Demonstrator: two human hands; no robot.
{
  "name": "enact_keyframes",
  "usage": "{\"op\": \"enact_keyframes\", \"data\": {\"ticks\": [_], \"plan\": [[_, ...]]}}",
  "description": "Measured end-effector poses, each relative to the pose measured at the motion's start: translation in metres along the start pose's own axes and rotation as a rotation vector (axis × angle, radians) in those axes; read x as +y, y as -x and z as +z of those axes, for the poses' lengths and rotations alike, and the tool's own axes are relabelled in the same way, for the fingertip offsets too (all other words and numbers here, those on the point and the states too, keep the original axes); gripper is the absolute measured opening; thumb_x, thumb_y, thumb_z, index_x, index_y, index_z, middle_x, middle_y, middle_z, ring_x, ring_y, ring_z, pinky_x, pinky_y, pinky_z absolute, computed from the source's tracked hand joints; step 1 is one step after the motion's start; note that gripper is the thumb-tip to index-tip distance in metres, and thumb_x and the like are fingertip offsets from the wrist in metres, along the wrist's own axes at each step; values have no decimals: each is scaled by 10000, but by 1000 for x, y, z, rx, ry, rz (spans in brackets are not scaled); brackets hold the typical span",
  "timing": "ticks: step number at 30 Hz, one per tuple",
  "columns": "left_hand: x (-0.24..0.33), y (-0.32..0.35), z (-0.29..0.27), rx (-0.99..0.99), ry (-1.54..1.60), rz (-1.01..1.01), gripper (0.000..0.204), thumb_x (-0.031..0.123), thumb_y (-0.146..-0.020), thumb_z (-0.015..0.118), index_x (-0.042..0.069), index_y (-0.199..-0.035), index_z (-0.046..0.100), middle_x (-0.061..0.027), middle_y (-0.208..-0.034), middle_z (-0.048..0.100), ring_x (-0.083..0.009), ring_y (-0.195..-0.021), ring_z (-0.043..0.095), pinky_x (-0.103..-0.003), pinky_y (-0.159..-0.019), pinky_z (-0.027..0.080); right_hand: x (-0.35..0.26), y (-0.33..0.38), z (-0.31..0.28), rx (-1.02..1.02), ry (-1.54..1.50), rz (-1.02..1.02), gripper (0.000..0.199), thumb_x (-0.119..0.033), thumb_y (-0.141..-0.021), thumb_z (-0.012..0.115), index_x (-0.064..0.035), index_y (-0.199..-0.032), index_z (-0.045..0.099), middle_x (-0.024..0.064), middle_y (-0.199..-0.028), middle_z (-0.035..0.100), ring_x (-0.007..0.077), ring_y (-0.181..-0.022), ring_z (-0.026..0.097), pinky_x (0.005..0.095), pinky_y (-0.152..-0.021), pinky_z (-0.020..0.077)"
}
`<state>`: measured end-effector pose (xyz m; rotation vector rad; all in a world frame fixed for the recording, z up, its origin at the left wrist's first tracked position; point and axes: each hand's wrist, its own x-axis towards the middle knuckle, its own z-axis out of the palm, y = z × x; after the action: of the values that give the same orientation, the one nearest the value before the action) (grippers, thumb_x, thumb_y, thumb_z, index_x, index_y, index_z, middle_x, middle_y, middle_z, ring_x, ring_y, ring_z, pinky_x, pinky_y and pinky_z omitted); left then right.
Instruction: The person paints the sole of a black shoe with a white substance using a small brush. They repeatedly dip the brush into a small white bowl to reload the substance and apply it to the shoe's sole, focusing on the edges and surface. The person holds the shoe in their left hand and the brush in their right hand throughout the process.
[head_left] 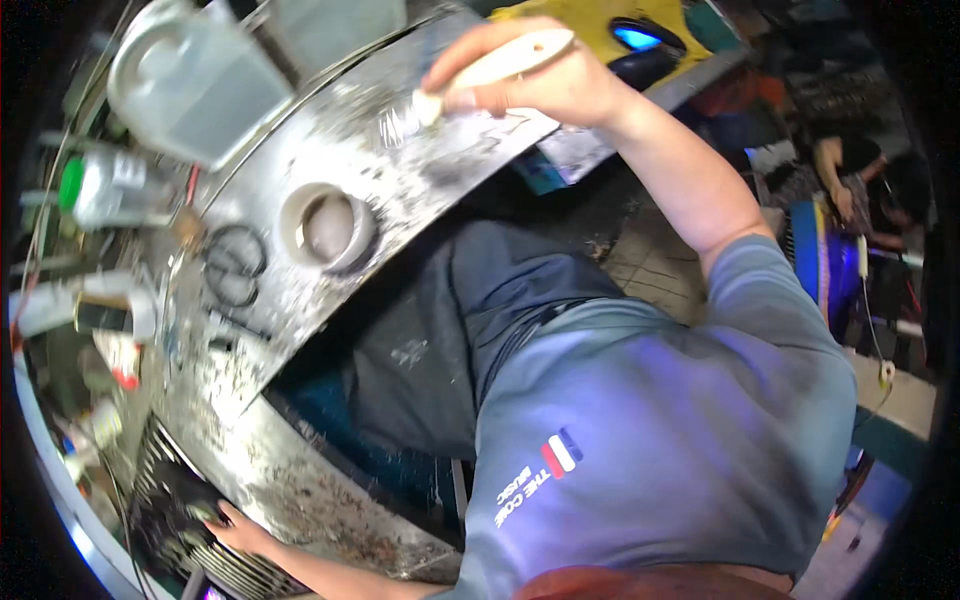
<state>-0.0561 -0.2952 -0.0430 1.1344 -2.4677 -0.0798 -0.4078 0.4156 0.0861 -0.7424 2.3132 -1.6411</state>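
My right hand (545, 85) is closed around a brush (515, 60) above the far part of the worktable. Its pale handle has a hole at the end, and the light bristles, blurred by motion, point left and down toward the stained tabletop. At the lower left, my left hand (240, 530) has its fingers against the edge of a dark, lumpy black object (175, 505), which lies on a slatted rack (250, 572). The fingers look bent onto it, and its exact kind is unclear. Between the two hands, a round pale cup (293, 222) with greyish contents stands on the table.
Black-handled scissors (235, 262) lie left of the cup. Beyond are a clear jar with a green lid (125, 190) and a large translucent plastic container (200, 100). A yellow cloth (590, 15) lies at the far right of the worktable (335, 505). Another person (845, 170) sits at the right.
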Motion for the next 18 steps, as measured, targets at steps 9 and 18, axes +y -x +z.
{"op": "enact_keyframes", "data": {"ticks": [9,18], "plan": [[147,157,-58,-235,100,169,496,298,-991,630,-47,-1340,561,-186,-1411,546,-313,-1310,510,-430,-1078,416,190,64,-202,470,893,286,335,-164,-873,713,-136,-1202,655,111,-961,722,243,-801,696,364,-677,549],[220,233,-92,-218,-7,302,408,243,-959,651,-33,-1257,609,-173,-1432,527,-361,-1338,482,-457,-1080,400,283,79,-194,-275,1630,682,692,-276,-762,809,-117,-1358,495,127,-941,721,302,-862,727,430,-704,578]]}}
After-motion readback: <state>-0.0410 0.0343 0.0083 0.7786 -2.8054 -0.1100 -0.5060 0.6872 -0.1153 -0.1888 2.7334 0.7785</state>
